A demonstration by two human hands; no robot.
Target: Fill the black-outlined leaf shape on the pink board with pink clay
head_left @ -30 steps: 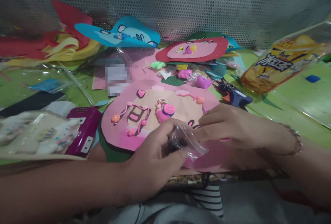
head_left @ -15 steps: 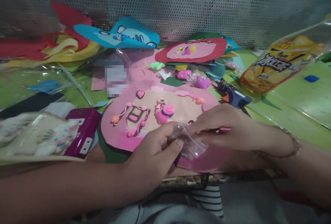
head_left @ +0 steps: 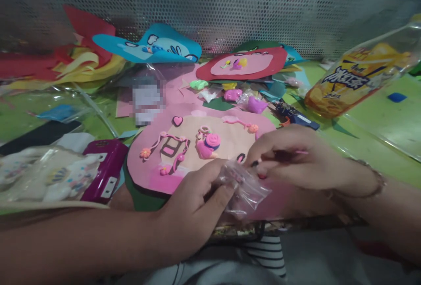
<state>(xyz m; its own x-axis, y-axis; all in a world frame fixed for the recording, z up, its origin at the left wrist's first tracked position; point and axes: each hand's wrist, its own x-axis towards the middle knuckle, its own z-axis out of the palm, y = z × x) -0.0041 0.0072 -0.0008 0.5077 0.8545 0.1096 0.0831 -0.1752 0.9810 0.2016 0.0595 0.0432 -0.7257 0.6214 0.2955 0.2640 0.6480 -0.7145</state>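
Note:
My left hand (head_left: 200,201) is closed on a small clear plastic bag (head_left: 246,195), pinched between thumb and fingers. Just right of the bag, my right hand (head_left: 292,158) is closed with its fingertips together. A thin pink stick (head_left: 301,152) shows within its grip. A small dark bit (head_left: 255,164) shows at the fingertips, too small to name. Below both hands lies a rounded pink paper board (head_left: 144,175). On it sit a pink clay snail (head_left: 208,144), a pink heart (head_left: 178,121) and twisted clay strands with orange flowers (head_left: 145,153).
A tilted drink bottle (head_left: 355,79) stands at the right. Behind the board are a purple clay lump (head_left: 257,105), a red paper cutout (head_left: 279,61) and a blue paper cutout (head_left: 128,48). A magenta case (head_left: 108,166) lies at the left beside clear packaging (head_left: 42,171).
My right hand has drawn slightly away from the bag, raising its fingers, and more of the pink stick shows. The bag stays in my left hand, spread out more.

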